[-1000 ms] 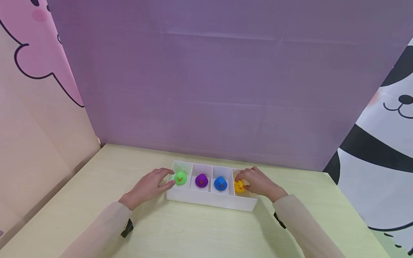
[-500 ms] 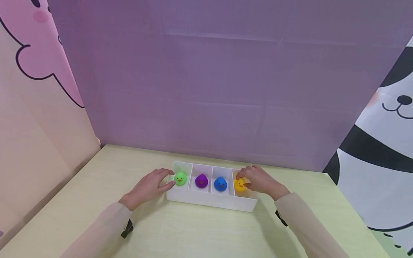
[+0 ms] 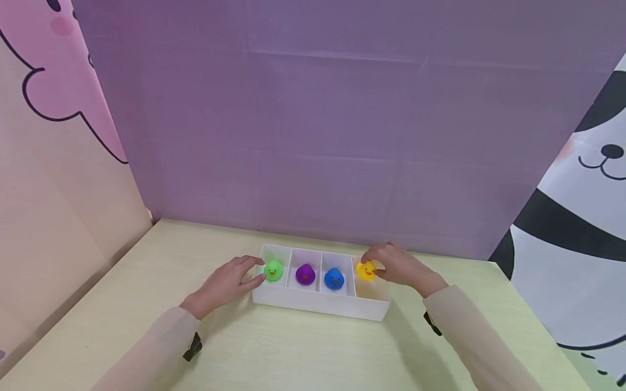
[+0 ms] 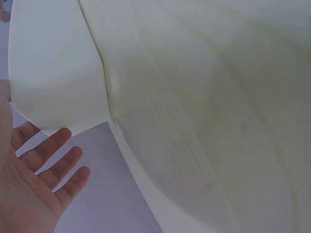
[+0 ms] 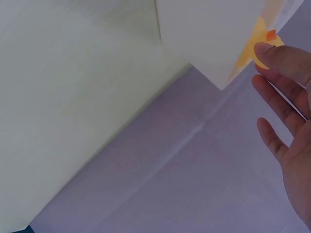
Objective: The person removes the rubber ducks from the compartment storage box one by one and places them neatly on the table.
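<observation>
A white tray (image 3: 318,308) with several compartments lies on the pale green table. A green duck (image 3: 273,269), a purple duck (image 3: 305,273) and a blue duck (image 3: 335,277) sit in its left three compartments. My right hand (image 3: 391,266) pinches a yellow duck (image 3: 365,269) and holds it above the rightmost compartment. The right wrist view shows that yellow duck (image 5: 257,46) at my fingertip (image 5: 272,56) beside the tray wall (image 5: 204,39). My left hand (image 3: 230,282) rests with straight fingers against the tray's left end; its fingers (image 4: 53,165) lie spread by the tray (image 4: 53,77).
A purple backdrop (image 3: 318,136) stands close behind the tray. A pink cartoon panel (image 3: 58,108) closes the left side and a panda panel (image 3: 577,217) the right. Bare table (image 3: 293,353) stretches in front of the tray to my sleeves.
My right hand has lifted the yellow duck up out of the rightmost compartment and slightly back. The left hand and the other ducks have stayed put.
</observation>
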`<state>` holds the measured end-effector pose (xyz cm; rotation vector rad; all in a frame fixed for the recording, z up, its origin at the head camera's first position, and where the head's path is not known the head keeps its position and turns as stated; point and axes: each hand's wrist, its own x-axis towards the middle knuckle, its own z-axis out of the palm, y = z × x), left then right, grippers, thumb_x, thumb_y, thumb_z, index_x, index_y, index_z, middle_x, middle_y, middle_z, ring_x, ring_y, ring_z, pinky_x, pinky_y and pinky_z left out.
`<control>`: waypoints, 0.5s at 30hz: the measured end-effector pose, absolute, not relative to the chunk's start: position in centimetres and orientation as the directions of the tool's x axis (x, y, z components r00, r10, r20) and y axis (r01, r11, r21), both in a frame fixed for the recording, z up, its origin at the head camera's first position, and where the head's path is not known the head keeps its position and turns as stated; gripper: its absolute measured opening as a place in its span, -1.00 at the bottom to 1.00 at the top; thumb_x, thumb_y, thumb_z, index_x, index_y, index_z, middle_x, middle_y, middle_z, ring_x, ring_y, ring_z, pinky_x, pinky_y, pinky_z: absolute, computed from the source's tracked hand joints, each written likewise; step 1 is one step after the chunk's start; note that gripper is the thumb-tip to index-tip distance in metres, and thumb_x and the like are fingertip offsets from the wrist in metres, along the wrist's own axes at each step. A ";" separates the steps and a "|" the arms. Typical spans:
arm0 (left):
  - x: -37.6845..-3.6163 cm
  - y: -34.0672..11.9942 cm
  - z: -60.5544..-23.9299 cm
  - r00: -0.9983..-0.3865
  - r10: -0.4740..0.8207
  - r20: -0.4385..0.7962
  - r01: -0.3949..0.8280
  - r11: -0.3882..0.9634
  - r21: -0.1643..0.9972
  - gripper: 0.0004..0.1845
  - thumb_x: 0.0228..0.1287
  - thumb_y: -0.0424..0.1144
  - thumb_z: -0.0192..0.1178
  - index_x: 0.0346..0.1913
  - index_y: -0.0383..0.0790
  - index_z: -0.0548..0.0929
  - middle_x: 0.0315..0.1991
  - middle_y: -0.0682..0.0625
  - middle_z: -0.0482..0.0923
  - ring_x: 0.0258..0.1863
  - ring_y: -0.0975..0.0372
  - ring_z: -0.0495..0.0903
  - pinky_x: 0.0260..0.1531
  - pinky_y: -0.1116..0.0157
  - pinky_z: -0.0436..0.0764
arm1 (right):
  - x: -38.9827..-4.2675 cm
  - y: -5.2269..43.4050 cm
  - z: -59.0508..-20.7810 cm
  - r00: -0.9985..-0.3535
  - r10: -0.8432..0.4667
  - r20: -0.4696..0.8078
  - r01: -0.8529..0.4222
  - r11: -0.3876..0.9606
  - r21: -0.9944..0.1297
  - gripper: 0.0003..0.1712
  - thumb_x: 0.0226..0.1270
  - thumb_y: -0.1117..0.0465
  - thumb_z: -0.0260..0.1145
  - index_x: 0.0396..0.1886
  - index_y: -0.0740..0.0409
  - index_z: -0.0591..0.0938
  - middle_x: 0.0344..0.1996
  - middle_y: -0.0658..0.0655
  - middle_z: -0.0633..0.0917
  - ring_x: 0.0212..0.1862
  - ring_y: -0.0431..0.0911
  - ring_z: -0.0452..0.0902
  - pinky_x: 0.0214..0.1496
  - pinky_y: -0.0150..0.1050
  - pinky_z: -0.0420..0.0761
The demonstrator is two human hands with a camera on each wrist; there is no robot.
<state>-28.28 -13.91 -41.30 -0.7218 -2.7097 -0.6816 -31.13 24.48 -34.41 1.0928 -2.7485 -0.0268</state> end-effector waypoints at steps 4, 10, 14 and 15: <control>-28.3 -14.0 -41.5 -0.841 0.401 0.362 0.525 0.768 0.368 -0.55 0.28 0.10 0.03 0.09 -0.09 0.50 0.09 0.00 0.51 0.11 0.08 0.47 0.07 0.07 0.46 | -31.0 24.6 -33.5 -0.713 -0.680 0.171 -0.676 0.731 0.091 -0.66 -0.08 0.35 0.46 -0.21 0.07 0.67 -0.21 0.01 0.70 -0.10 -0.03 0.57 -0.02 0.01 0.40; -28.3 -13.9 -41.5 -0.835 0.402 0.375 0.532 0.763 0.367 -0.57 0.28 0.09 0.03 0.08 -0.07 0.50 0.08 0.01 0.52 0.11 0.10 0.47 0.07 0.09 0.47 | -30.9 24.9 -32.3 -0.710 -0.681 0.177 -0.669 0.732 0.129 -0.65 -0.09 0.36 0.45 -0.21 0.07 0.67 -0.22 0.00 0.69 -0.11 -0.04 0.56 0.01 0.05 0.42; -28.3 -13.9 -41.5 -0.838 0.401 0.370 0.528 0.766 0.367 -0.56 0.28 0.10 0.03 0.09 -0.07 0.50 0.09 0.00 0.51 0.12 0.09 0.47 0.08 0.09 0.46 | -31.0 25.2 -31.9 -0.711 -0.679 0.183 -0.665 0.734 0.141 -0.64 -0.10 0.36 0.46 -0.22 0.05 0.67 -0.24 -0.02 0.69 -0.13 -0.06 0.56 0.01 0.06 0.43; -28.3 -13.9 -41.5 -0.839 0.401 0.368 0.527 0.767 0.366 -0.56 0.28 0.10 0.03 0.09 -0.07 0.50 0.09 0.00 0.51 0.12 0.09 0.46 0.08 0.08 0.46 | -30.9 25.4 -31.9 -0.712 -0.677 0.186 -0.663 0.736 0.138 -0.64 -0.11 0.37 0.46 -0.22 0.05 0.67 -0.24 -0.02 0.69 -0.13 -0.06 0.56 0.01 0.06 0.43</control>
